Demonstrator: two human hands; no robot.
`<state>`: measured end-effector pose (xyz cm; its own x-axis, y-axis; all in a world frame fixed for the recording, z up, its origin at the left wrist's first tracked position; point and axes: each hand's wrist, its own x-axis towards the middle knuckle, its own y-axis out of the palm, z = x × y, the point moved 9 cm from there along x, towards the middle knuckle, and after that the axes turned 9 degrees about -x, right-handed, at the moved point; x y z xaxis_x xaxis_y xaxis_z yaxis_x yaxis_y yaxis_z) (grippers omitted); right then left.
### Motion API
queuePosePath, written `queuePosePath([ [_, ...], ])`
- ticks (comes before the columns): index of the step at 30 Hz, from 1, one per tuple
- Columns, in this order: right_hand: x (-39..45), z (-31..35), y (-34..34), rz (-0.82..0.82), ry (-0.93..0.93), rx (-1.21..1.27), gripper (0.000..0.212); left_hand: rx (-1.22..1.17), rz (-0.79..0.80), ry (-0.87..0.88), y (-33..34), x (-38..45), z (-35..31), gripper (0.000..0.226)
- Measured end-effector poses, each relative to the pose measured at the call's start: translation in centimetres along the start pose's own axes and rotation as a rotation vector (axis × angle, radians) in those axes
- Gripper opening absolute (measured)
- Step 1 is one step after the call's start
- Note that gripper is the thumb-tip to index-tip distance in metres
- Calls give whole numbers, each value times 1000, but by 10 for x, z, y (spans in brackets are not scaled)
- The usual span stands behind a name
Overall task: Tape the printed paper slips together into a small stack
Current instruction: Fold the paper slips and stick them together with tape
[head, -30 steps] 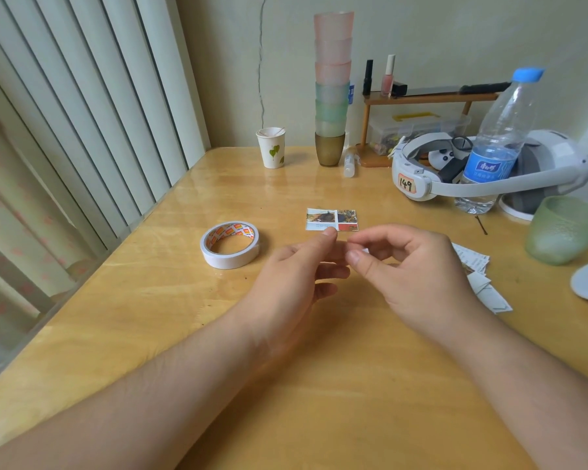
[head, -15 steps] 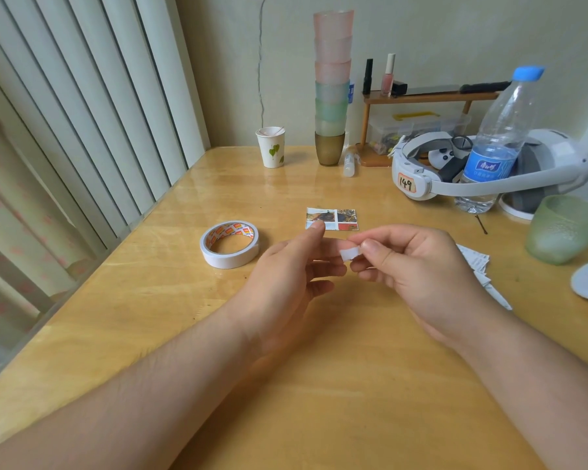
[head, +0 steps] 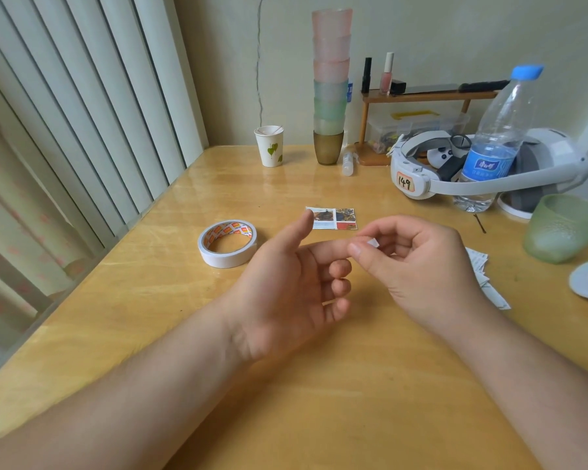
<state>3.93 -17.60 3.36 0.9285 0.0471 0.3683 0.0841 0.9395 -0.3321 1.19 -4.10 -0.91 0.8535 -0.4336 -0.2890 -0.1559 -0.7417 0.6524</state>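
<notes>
— What has changed in the hands since half a second ago?

— The left hand has rolled palm-up over the middle of the tabletop. Its thumb, earlier laid toward the right hand, now sticks up and away, its forefinger reaches across to the right hand, and the other fingers are curled in on nothing. The right hand has barely shifted; its thumb and forefinger still pinch a small white tape piece, right at the left forefinger's tip.

— Does the left hand grip the piece too?

— I cannot tell; the fingertip touches it or lies just beside it.

— And the paper slips?

— The printed paper slips lie flat where they were, beyond the hands toward the tabletop's far edge, touched by neither hand. The left thumb tip overlaps their near left corner in view. More white slips lie behind the right wrist, toward the right edge, unchanged.

— The tape?

— The tape roll rests flat left of the left hand, unmoved, toward the tabletop's left edge. A green cup stands at the right edge and a water bottle behind it.
</notes>
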Motion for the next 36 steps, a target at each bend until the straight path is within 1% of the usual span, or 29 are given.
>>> queuePosePath([
  [3,-1,6,-5,-32,-22,27,28,-121,70,-59,6,-3,3,68],
  [4,-1,7,-4,-26,-24,44,29,-130,71,-62,6,-2,3,68],
  [8,-2,5,6,61,3,153,15,-161,53,-69,-1,1,2,69],
  [11,-2,2,7,60,24,146,10,-187,75,-79,-2,1,2,71],
  [14,-2,2,5,42,31,155,11,-207,127,-93,2,1,3,73],
  [18,-2,-5,12,79,176,393,17,-210,162,-96,5,1,4,73],
  [20,-3,-7,14,92,239,468,23,-207,172,-95,5,1,4,74],
  [22,-3,-9,16,110,262,501,26,-214,175,-97,5,1,4,75],
  [24,-3,-9,16,131,254,498,24,-222,183,-97,6,2,4,75],
  [27,-4,-12,20,173,313,592,10,-179,177,-74,5,1,2,74],
  [29,-6,-14,23,213,381,670,17,-106,153,-40,3,2,1,73],
  [31,-7,-15,25,221,426,698,14,-29,122,1,2,2,-1,72],
  [32,-6,-16,24,206,428,694,10,2,114,16,3,1,-2,72],
  [33,-5,-17,21,181,417,677,12,24,116,25,4,1,-2,72],
  [34,-4,-16,19,159,391,649,15,35,126,28,5,1,-2,72],
  [36,-3,-12,16,138,324,585,11,32,155,26,8,0,-2,72],
])
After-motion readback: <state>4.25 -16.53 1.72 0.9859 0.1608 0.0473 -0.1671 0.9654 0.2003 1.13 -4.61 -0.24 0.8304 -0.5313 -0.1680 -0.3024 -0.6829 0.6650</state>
